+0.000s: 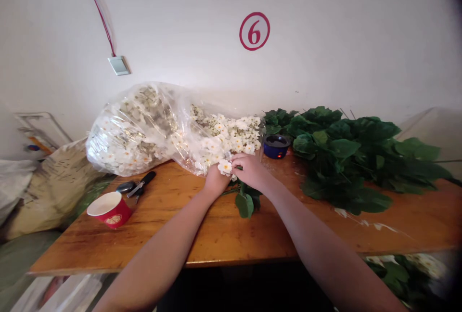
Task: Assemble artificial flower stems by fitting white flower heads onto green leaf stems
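My two hands meet over the middle of the wooden table [231, 240]. My left hand [216, 180] is closed around an artificial flower stem, whose green leaves [245, 204] hang below my hands. A white artificial flower [224, 167] with a yellow centre shows in front of my left hand. The fingers of my right hand [250, 171] are pinched together beside that flower, at its stem. What exactly lies between those fingertips is partly hidden. Just behind my hands, loose white flowers [238, 131] spill out of a clear plastic bag [144, 129].
A small blue pot [275, 147] with a lit red light stands behind my right hand. Green artificial leaves [346, 153] are heaped on the right. At the left are a red paper cup [110, 210] and black-handled pliers-like tool [143, 183]. A wall rises behind the table.
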Demonstrator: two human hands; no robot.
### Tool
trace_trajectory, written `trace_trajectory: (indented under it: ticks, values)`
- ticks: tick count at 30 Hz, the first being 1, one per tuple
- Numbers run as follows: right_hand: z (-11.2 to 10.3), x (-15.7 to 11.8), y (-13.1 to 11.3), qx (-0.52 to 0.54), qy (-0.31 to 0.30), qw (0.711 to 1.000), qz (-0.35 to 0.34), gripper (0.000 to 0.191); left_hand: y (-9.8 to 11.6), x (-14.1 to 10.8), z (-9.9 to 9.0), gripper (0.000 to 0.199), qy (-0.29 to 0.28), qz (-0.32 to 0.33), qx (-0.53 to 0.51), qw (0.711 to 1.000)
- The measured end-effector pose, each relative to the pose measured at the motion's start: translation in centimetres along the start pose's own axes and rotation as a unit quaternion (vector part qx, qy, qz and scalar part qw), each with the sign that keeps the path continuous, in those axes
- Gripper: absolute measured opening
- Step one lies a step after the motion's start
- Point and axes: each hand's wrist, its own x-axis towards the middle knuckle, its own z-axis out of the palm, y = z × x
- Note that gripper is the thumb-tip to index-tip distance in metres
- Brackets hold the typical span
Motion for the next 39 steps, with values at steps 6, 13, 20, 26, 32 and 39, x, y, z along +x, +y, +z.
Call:
trace_trajectory:
  ticks: [6, 13, 20, 26, 32, 39]
  values:
    - [0.0, 0.1, -0.2, 0.028, -0.001, 1.000, 0.004, 0.004, -0.5, 0.0, 0.1, 0.012, 0.012, -0.006, -0.064, 0.998]
    - [0.6, 0.2, 0.6, -0.012, 0.055, 0.998, 0.001, 0.008, -0.1, -0.1, 0.1, 0.010, 0.019, -0.030, -0.037, 0.999]
    - [0.3, 0.2, 0.4, -0.011, 0.037, 0.999, 0.004, 0.017, 0.1, -0.1, 0.1, 0.008, 0.027, -0.026, 0.010, 0.999]
    - [0.2, 0.3, 0.6, 0.015, 0.104, 0.994, 0.004, 0.022, 0.6, -0.2, -0.1, 0.008, 0.041, 0.007, -0.036, 0.998]
    - [-1.8, 0.6, 2.0, 0.158, 0.280, 0.939, 0.121, 0.013, 0.9, 0.2, -0.3, 0.031, 0.050, -0.114, -0.302, 0.945]
    - [-3.5, 0.7, 1.9, 0.282, 0.352, 0.878, 0.160, 0.017, 3.1, -1.2, -1.4, 0.037, -0.036, -0.022, -0.152, 0.987]
